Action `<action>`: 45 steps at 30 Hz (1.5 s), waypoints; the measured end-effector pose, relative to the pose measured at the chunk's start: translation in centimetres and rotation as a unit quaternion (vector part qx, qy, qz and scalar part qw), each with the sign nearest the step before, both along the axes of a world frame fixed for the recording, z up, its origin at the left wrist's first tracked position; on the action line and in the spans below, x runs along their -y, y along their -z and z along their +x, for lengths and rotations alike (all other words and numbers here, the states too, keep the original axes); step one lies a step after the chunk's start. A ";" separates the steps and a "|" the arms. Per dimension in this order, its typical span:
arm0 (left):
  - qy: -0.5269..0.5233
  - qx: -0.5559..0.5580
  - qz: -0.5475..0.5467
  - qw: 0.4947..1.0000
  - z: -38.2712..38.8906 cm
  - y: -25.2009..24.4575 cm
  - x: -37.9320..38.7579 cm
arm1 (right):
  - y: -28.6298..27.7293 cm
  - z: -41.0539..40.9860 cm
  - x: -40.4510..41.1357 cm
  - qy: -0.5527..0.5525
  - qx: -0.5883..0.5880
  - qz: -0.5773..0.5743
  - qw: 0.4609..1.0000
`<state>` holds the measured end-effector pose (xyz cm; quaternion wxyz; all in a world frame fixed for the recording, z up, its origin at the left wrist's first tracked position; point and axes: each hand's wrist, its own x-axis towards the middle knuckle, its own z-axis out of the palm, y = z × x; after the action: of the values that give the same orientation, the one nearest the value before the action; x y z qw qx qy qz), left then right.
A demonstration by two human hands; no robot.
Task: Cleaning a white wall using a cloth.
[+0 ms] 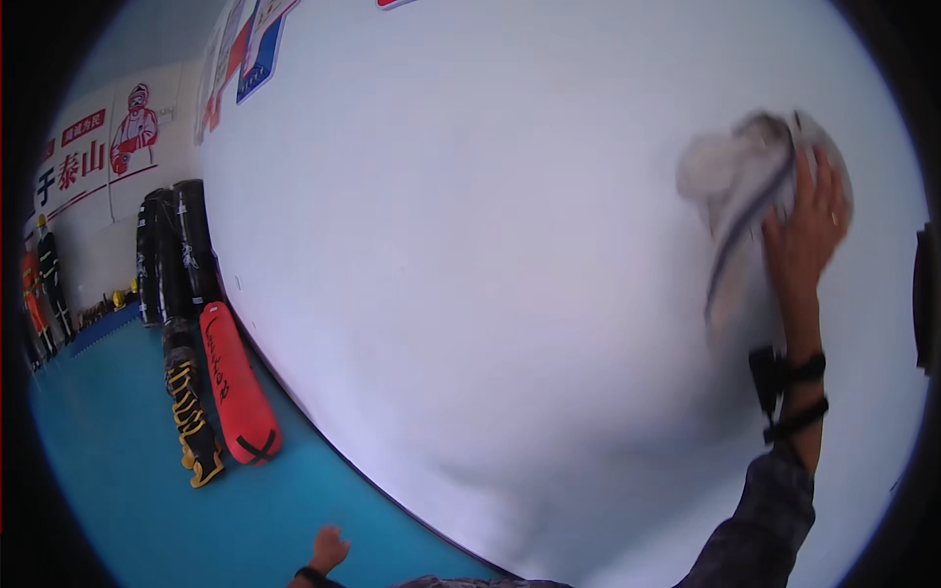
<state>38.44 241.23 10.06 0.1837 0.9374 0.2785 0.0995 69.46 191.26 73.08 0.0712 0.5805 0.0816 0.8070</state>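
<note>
My right hand [809,213] lies spread on a pale cloth with a dark stripe [750,184], pressing it against a white wall [478,220] at the upper right. Part of the cloth hangs below and to the left of the fingers, and it looks blurred. A ring shows on one finger, and black straps with a small dark device sit around that forearm. At the bottom left, my left hand [331,547] hangs over the blue floor, away from the wall, with fingers curled and nothing seen in it.
A red cylindrical bag [239,389] lies along the wall's foot at the left, beside a black bundle with yellow straps [187,411]. Black punching bags [173,250] stand behind. Dressed mannequins [48,272] stand farther back. Signs [261,62] hang at the top left.
</note>
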 end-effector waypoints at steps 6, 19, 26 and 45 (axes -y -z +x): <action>-0.051 0.204 -0.022 0.977 6.5 -4.6 -1.0 | -2.7 2.6 -15.6 -0.081 -0.052 -0.095 0.991; 0.176 0.582 0.208 0.766 26.7 -45.8 6.5 | 0.8 -0.5 8.9 0.087 -0.090 -0.060 0.990; 0.163 0.637 0.221 0.721 33.1 -55.2 14.7 | 0.4 6.0 15.1 -0.199 0.035 0.065 0.977; 0.075 0.677 0.194 0.706 36.8 -57.8 18.8 | 1.2 -0.4 32.6 -0.037 0.116 0.136 0.983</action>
<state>75.23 222.42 67.84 0.1444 0.6510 -0.0177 0.7450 69.07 158.68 71.87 -0.0291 0.4842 -0.0163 0.8743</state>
